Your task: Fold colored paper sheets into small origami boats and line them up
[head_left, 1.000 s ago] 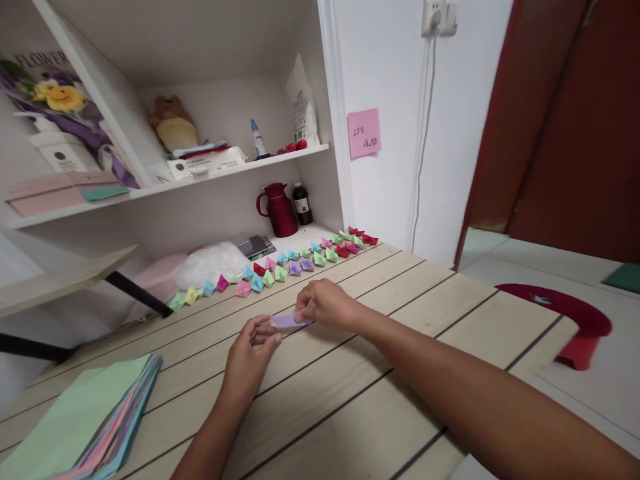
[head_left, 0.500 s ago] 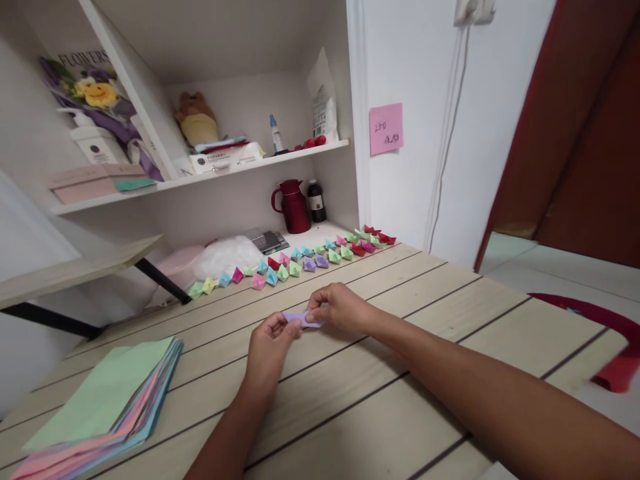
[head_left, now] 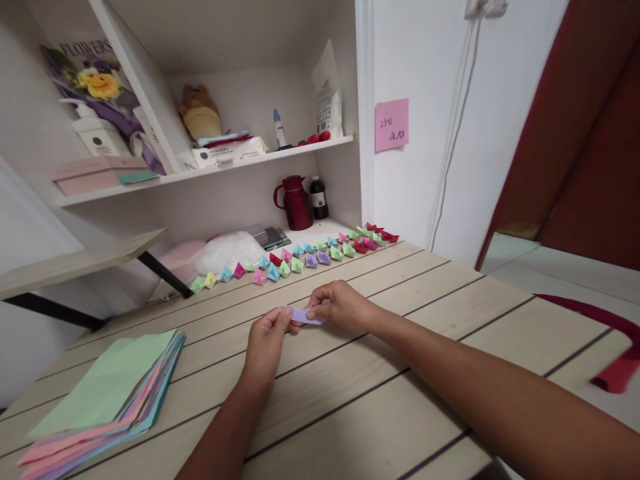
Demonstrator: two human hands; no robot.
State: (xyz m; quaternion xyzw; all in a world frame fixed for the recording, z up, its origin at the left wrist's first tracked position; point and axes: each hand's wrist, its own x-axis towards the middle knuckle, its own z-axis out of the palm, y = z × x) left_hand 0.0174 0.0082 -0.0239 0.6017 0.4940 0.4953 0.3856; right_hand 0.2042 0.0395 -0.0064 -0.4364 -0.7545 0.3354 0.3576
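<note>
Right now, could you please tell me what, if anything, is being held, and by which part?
A purple paper strip: the left hand pinches its left end, and the right hand holds it near its right end.

The one camera sits on the head of the person at this table (head_left: pixel 360 420), and I see that it faces forward and somewhat downward, over the two forearms (head_left: pixel 475 373). The left hand (head_left: pixel 267 333) and the right hand (head_left: pixel 343 305) are rather near to it, below the middle of the view. The cabinet (head_left: pixel 245 100) is farther, ahead and toward the left, and it is seen at an angle, its shelf edge (head_left: pixel 300 149) rising to the right. At right, the view reaches the wall (head_left: pixel 420 67) and the door (head_left: pixel 590 153).
</note>
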